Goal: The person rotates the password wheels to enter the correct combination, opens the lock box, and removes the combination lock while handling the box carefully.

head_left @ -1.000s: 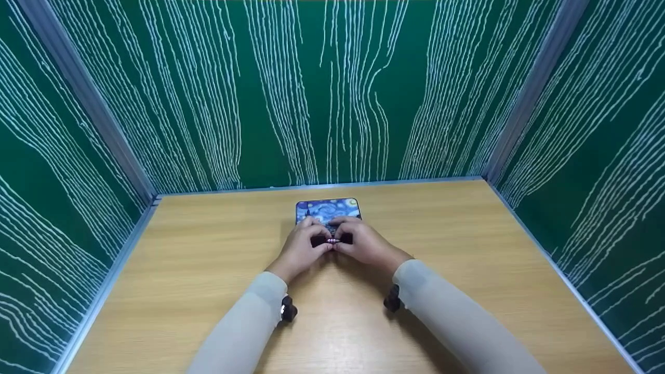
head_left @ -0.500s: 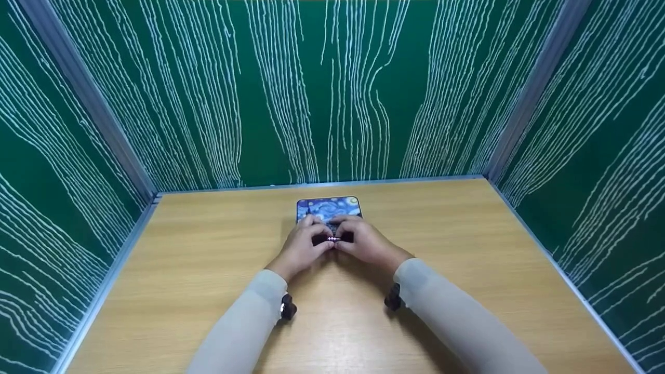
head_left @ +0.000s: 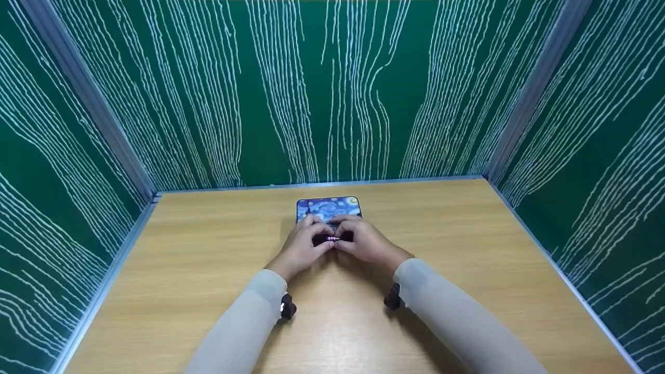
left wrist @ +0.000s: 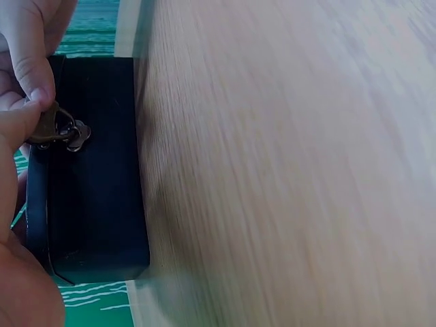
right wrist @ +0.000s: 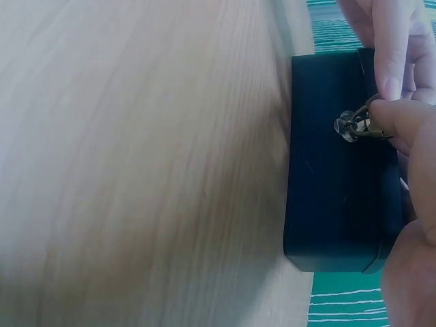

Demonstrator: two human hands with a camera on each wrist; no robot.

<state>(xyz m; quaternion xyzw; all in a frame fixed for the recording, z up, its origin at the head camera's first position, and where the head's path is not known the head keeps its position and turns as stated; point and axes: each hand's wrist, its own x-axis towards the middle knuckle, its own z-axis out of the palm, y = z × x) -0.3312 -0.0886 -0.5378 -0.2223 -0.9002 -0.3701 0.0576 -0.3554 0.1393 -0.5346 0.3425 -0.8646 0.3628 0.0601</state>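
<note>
A small dark box with a blue swirling night-sky picture on its lid [head_left: 328, 209] rests on the table. Its plain dark front [left wrist: 102, 204] carries a metal latch, whose hinged, brass-toned flap [left wrist: 46, 128] has a wire loop around a small catch [left wrist: 82, 136] on the box wall. My left hand [head_left: 303, 241] pinches the flap from the left, fingers curled over the lid. From the other side my right hand [head_left: 366, 241] grips the same latch, its thumb [right wrist: 398, 119] against the metal. The thumb tips nearly meet and partly cover the flap.
A wooden table [head_left: 208, 249] spreads around the box. Green panels [head_left: 270, 104] with wavy white lines stand behind it and at both sides, joined by grey metal posts [head_left: 93, 93]. Dark wrist cameras [head_left: 288, 307] hang under the sleeves.
</note>
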